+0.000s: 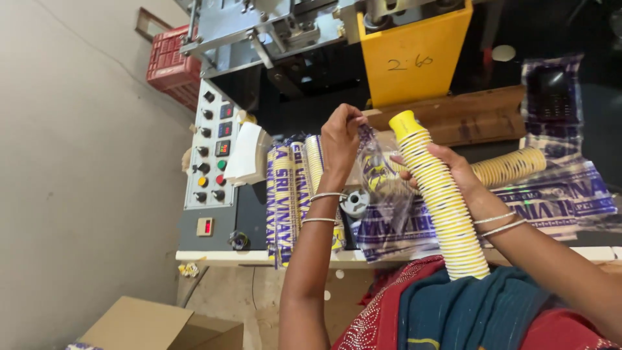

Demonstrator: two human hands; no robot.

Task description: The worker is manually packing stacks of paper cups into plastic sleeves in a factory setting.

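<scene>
Here, two hands, one cup stack (440, 201)

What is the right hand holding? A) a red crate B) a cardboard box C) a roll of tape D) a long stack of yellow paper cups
D: the right hand grips a long stack of yellow paper cups, while the left hand pinches the clear printed bag beside it.

Bare forearms, thin silver bangles on each wrist, a sequinned red garment and a teal cloth draped across the lap.
</scene>
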